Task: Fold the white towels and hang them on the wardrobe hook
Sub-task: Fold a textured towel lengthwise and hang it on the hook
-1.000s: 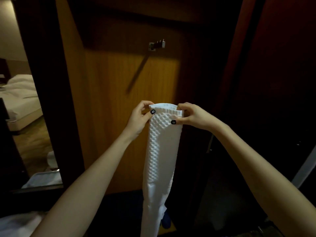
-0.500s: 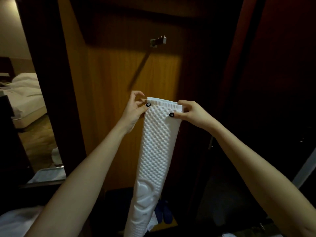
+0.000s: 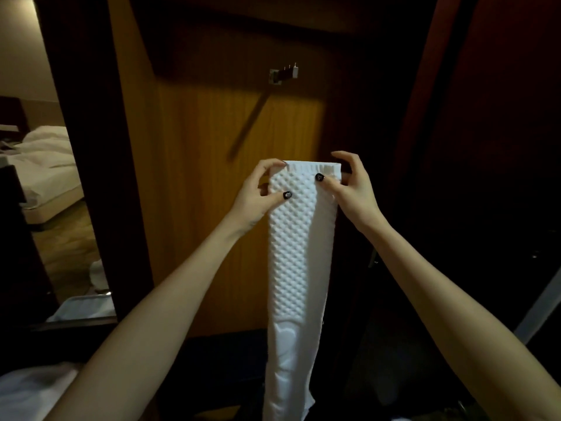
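You hold the white towel (image 3: 299, 253) up in front of the wardrobe's wooden back panel (image 3: 212, 192). It is folded lengthwise into a narrow strip that hangs straight down from your hands to the bottom of the view. Your left hand (image 3: 255, 196) pinches the top left corner, thumb flat on the front face, fingers (image 3: 270, 165) curled round behind the hem. Your right hand (image 3: 353, 191) pinches the top right corner, thumb pressed on the front near the hem. Its upper fingers (image 3: 349, 158) arch over the edge, and you cannot tell whether they all touch cloth. Gripped at both corners, the top edge runs taut and level; this likely holds the folded layers stacked while the weight pulls the rest straight. The hook (image 3: 283, 75) sits above the towel, well apart: a small metal bracket with short pins projecting from the panel. The towel is not yet on it. Cloth: thick, soft, with a regular raised dimple pattern over most of the face, a flat plain hem band at the top and a smoother embossed patch lower down, its motif unclear. Panel: warm orange wood grain, lit mid-height, dark toward the top. Left of the wardrobe is a bed (image 3: 45, 165) with rumpled white linen. More white cloth (image 3: 27, 387) lies at lower left, too dim to name.
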Demonstrator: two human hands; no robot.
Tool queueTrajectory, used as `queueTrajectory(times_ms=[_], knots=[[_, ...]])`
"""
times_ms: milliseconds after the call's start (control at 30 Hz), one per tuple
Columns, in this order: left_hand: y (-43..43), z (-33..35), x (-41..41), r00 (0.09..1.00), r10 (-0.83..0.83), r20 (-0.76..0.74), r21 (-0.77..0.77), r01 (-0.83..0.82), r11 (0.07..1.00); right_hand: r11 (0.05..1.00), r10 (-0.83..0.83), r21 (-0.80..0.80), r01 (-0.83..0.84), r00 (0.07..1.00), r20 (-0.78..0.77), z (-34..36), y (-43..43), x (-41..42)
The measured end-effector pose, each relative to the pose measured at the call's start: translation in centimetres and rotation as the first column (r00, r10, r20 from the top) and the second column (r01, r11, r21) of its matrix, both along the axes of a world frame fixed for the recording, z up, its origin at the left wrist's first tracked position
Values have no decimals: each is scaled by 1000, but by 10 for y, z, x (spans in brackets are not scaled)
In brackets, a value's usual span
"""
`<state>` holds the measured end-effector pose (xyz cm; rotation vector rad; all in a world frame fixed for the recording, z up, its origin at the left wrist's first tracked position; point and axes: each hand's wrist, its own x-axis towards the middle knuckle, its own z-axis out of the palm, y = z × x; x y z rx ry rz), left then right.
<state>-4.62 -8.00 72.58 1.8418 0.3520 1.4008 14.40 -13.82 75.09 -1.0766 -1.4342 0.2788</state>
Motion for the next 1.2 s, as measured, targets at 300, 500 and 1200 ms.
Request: queueTrajectory(times_ms=[300, 500, 1200], knots=[[-1, -5, 23, 976, 96, -194, 173, -62, 983, 998, 25, 60, -21, 998, -64, 10, -5, 17], [10, 18, 33, 996, 46, -71, 179, -32, 983, 966, 173, -142, -218, 945, -277, -16, -5, 36], [41, 11, 37, 994, 55, -92, -306, -81, 948, 970, 239, 18, -241, 943, -232, -37, -12, 6]])
